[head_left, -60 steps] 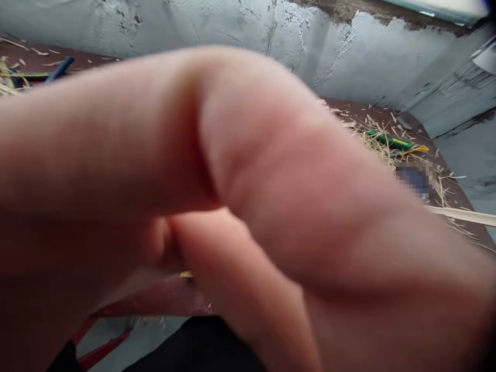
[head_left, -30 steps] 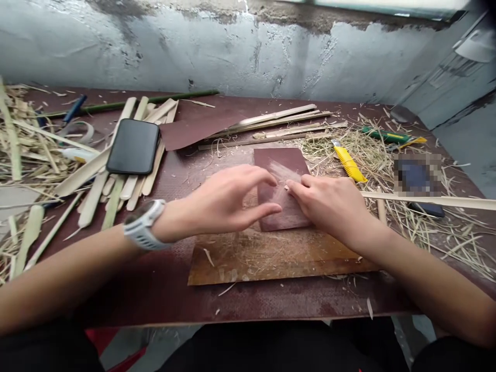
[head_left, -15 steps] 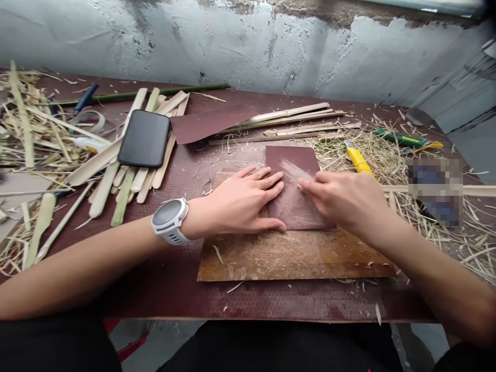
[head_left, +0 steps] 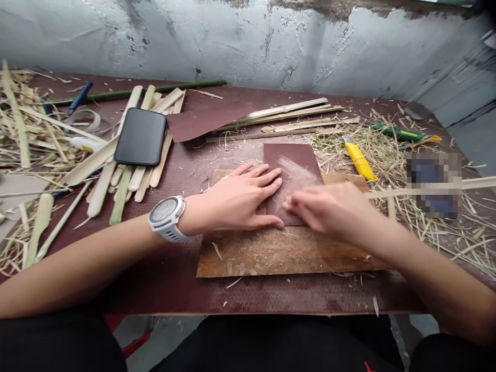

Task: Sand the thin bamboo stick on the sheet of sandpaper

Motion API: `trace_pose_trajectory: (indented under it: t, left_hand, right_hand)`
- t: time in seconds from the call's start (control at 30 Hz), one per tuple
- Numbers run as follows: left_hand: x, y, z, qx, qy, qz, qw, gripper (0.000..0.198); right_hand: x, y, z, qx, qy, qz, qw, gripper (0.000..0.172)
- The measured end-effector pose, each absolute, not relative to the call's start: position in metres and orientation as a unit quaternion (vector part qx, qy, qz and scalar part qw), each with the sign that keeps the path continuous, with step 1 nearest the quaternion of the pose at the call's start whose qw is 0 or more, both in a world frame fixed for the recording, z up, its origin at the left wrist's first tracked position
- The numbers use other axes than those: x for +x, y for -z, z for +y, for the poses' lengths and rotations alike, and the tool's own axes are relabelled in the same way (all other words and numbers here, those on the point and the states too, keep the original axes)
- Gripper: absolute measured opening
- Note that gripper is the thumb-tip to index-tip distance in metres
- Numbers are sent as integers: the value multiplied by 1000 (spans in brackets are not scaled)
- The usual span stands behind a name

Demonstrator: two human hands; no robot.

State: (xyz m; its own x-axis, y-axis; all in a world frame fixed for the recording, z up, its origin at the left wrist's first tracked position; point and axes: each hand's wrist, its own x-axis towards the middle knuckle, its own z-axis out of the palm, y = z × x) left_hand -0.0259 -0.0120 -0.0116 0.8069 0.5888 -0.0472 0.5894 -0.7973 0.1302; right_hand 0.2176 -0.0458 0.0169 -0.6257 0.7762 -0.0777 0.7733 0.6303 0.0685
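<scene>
My left hand (head_left: 240, 199) lies flat with fingers spread, its fingertips over the left edge of a brown sheet of sandpaper (head_left: 292, 160). Pale dust streaks mark the sheet, which rests on a worn wooden board (head_left: 271, 256). Closed over the sandpaper's right part, my right hand (head_left: 329, 206) grips a thin bamboo strip (head_left: 476, 183) that sticks out far to the right. The strip's near end is hidden under my fingers, and this hand is slightly blurred.
A phone (head_left: 140, 136) lies on flat bamboo slats (head_left: 101, 199) to the left. A yellow utility knife (head_left: 359, 160) and a green-handled tool (head_left: 399, 133) lie among shavings (head_left: 445, 237) on the right. Behind are another brown sheet (head_left: 205, 121) and more strips (head_left: 287, 111).
My right hand has slid toward me and to the left over the sandpaper, taking the bamboo strip with it. The left hand stays in place on the sheet.
</scene>
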Motion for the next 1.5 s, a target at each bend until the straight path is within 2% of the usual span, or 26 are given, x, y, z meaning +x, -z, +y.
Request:
trace_pose_trajectory:
  t: [0.07, 0.13, 0.3, 0.47, 0.57, 0.73, 0.87, 1.03, 1.13, 1.2, 1.33, 1.5]
  left_hand:
    - [-26, 12, -12, 948, 0, 312, 68, 101]
    - [-26, 12, -12, 948, 3, 310, 67, 102]
    - [-26, 12, -11, 948, 2, 310, 66, 100]
    - [-27, 12, -12, 949, -4, 306, 71, 101]
    - [-27, 13, -12, 949, -4, 307, 71, 99]
    - [-27, 14, -12, 951, -23, 303, 66, 101]
    - [-28, 15, -12, 952, -27, 300, 63, 99]
    - [-28, 16, -11, 952, -26, 299, 60, 100]
    - [-27, 15, -11, 952, -20, 297, 65, 98]
    - [-27, 14, -11, 951, -15, 301, 66, 97]
    - [-26, 12, -11, 951, -8, 304, 60, 100]
    - [-27, 13, -12, 950, -10, 305, 62, 96]
  right_hand:
    - [219, -17, -42, 488, -65, 869, 44, 38]
    - [220, -16, -41, 488, -82, 868, 40, 36]
    - [220, -15, -39, 407, 38, 912, 35, 27]
    - [220, -20, -34, 468, -41, 882, 41, 29]
    - [216, -21, -39, 395, 32, 917, 55, 25]
    - [219, -16, -36, 481, -86, 871, 48, 33]
    - [220, -12, -38, 401, -60, 913, 46, 27]
    - [219, -13, -36, 474, -128, 870, 55, 30]
    - [215, -14, -38, 398, -66, 912, 70, 21]
    - [215, -14, -37, 371, -12, 926, 69, 21]
    - [219, -16, -32, 460, -84, 882, 61, 31]
    - [218, -16, -36, 352, -37, 932, 74, 23]
